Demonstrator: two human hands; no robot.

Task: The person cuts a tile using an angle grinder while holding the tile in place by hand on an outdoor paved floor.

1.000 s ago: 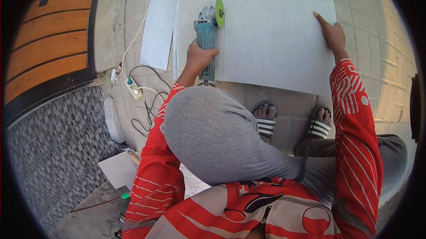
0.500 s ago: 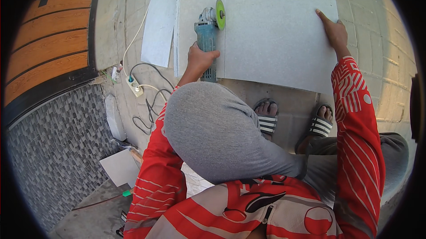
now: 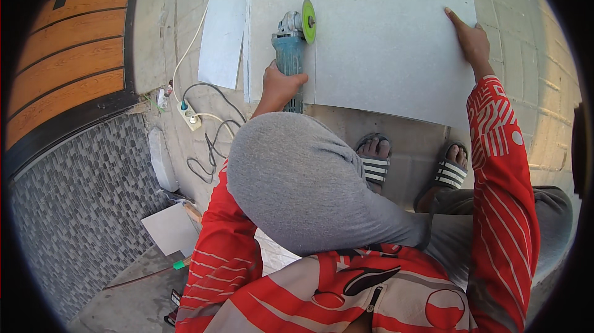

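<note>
1. Head view: the left hand (image 3: 279, 85) is wrapped tight around a blue angle grinder (image 3: 291, 55), its body running straight away from that hand and its green disc (image 3: 309, 21) at the far end.
2. The disc sits on a cut line in the pale grey tile (image 3: 383, 42).
3. The right hand (image 3: 471, 41) lies open and flat, pressing the tile's far-right edge.

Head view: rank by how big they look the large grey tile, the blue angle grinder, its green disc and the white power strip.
1. Large grey tile
2. Blue angle grinder
3. Green disc and white power strip look about alike, and the strip lies foreshortened, so I won't rank them.
</note>
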